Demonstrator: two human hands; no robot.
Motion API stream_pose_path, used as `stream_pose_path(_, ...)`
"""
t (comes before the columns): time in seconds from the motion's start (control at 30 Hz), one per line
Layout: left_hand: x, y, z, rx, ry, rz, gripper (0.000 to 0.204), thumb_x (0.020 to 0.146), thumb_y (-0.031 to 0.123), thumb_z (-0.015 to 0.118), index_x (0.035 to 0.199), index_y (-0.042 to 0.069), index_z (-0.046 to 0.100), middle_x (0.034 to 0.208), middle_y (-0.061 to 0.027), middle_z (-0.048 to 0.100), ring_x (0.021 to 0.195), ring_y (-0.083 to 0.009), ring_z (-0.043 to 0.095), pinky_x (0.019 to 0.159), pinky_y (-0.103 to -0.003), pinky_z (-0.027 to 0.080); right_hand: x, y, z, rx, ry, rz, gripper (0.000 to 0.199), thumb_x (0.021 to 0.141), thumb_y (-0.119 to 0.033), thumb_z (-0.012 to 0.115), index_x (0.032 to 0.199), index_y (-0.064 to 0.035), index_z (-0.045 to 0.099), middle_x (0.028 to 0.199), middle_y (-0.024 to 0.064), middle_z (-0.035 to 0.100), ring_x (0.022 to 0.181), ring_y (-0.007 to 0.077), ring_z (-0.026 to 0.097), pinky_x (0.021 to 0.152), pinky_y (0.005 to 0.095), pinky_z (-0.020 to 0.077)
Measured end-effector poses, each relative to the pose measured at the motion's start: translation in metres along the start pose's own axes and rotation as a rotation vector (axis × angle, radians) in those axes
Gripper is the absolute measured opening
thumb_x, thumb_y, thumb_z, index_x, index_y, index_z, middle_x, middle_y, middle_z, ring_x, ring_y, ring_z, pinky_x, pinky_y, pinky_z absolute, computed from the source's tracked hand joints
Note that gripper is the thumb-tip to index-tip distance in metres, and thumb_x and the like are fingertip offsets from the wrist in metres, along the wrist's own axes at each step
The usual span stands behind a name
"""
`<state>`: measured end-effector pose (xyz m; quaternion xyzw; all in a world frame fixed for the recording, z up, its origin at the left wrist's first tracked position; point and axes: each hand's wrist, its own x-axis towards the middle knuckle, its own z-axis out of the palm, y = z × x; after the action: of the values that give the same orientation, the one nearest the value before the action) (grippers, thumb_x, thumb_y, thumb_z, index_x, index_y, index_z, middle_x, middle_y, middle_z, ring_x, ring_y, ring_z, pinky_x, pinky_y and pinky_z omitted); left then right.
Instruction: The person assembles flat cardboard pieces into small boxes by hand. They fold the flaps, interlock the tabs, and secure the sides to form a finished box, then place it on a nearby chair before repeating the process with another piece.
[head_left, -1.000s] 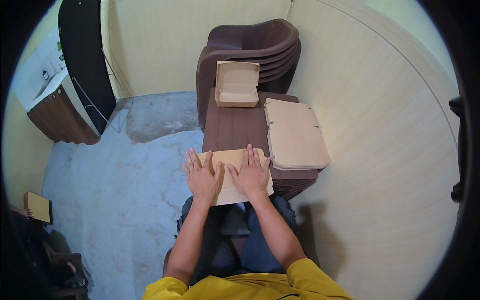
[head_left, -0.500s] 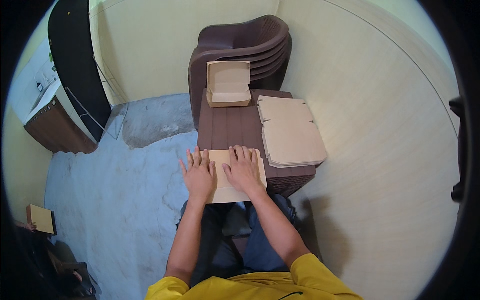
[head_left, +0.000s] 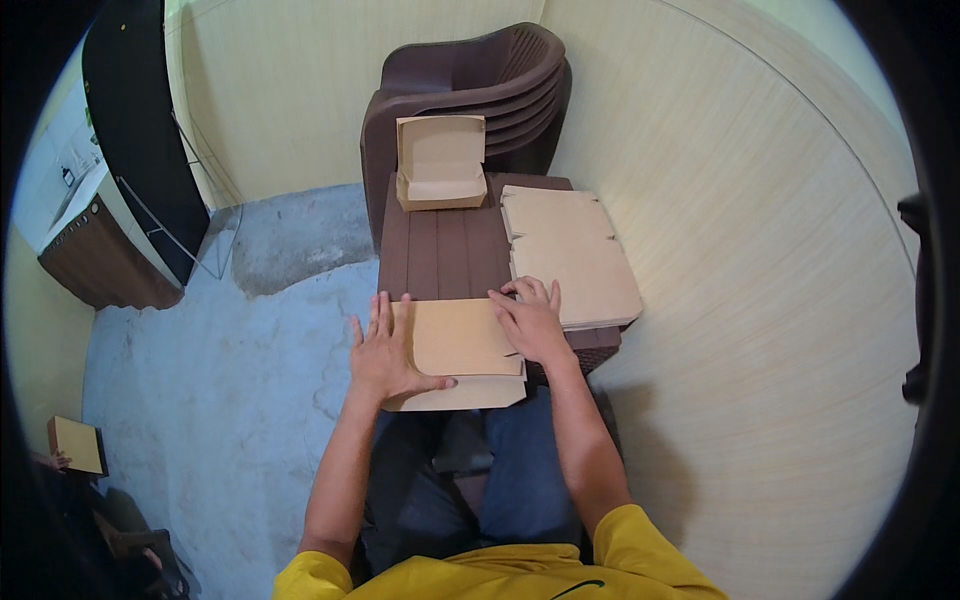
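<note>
A folded flat sheet of tan cardboard [head_left: 463, 335], a carton blank with slits along its right side, lies at the near end of the brown slatted table [head_left: 440, 250]. My left hand [head_left: 382, 352] rests spread on its left edge, the thumb stretched out to the right across the near flap. At the far right corner of the blank, my right hand [head_left: 534, 322] touches the edge with its fingers slightly bent and apart. Beyond them a formed cardboard box [head_left: 441, 190] stands with its lid raised. To the right is a stack of flat carton blanks [head_left: 575, 255].
Stacked brown plastic chairs [head_left: 470, 75] stand behind the table, and a pale wall [head_left: 740, 300] runs along the right. A dark panel [head_left: 130, 130] and a washbasin cabinet [head_left: 110, 245] are at the far left. Another person's hand [head_left: 58, 460] holds cardboard at lower left.
My right hand has slid right, from the middle of the blank to its right edge. My left thumb has swung out to the right. The whole view has shifted slightly.
</note>
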<state>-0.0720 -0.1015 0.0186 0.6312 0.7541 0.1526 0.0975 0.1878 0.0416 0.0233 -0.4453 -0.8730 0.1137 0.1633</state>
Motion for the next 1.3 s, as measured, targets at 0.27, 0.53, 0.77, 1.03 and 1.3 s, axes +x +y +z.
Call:
stream_pose_path(0.27,0.023,-0.017,-0.054,-0.319,-0.082,0.228,0.064,0.088,0.039,0.084,0.144,0.009,0.075,0.134,-0.0237,0.078,0.121,-0.0373,0.078,0.105,-0.05,0.059,0.009,0.05,-0.03,0.736,-0.15,0.047,0.059,0.091,-0.003,0.053,0.145,-0.008,0.076,0.138,0.0073,0.078,0.13,0.0272,0.068,0.133,0.0511,0.0305)
stream_pose_path(0.53,0.037,-0.042,-0.107,-0.507,-0.032,0.048,0.034,0.1,0.031,0.082,0.115,0.001,0.084,0.091,-0.0181,0.082,0.088,-0.0288,0.081,0.08,-0.04,0.06,0.022,0.034,-0.052,1.292,-0.31,0.099,0.069,0.092,-0.018,0.054,0.157,0.0059,0.061,0.14,0.0168,0.075,0.123,0.0218,0.072,0.108,0.0323,0.0545)
stream_pose_path(0.77,0.02,-0.081,-0.026,-1.104,-0.079,-0.167,0.049,0.1,0.022,0.086,0.137,-0.004,0.067,0.108,-0.0097,0.082,0.097,-0.0196,0.078,0.084,-0.037,0.062,0.067,0.07,-0.111,1.472,-0.307,0.316,0.07,0.114,-0.051,0.053,0.164,-0.0029,0.056,0.147,0.0158,0.074,0.125,0.0265,0.074,0.109,0.0409,0.0583)
stream_pose_path(1.03,0.007,-0.004,-0.004,-0.221,0.101,-0.381,0.101,0.068,0.035,0.103,0.15,0.002,0.055,0.159,-0.0271,0.059,0.118,-0.0445,0.076,0.09,-0.051,0.065,0.094,0.02,-0.096,0.03,0.19,-0.041,0.048,0.1,-0.02,0.076,0.145,-0.0032,0.071,0.137,0.0185,0.074,0.134,0.0349,0.067,0.116,0.0469,0.0523)
stream_pose_path(1.3,0.07,-0.028,0.001,-0.094,0.042,0.091,0.119,0.07,0.048,0.098,0.17,0.01,0.045,0.175,-0.0272,0.038,0.165,-0.0454,0.031,0.136,-0.059,0.023,0.11,-0.046,-0.007,-0.143,-0.224,-0.289,0.078,0.097,-0.023,0.077,0.168,-0.0076,0.048,0.167,0.0191,0.055,0.159,0.038,0.047,0.13,0.0573,0.0396)
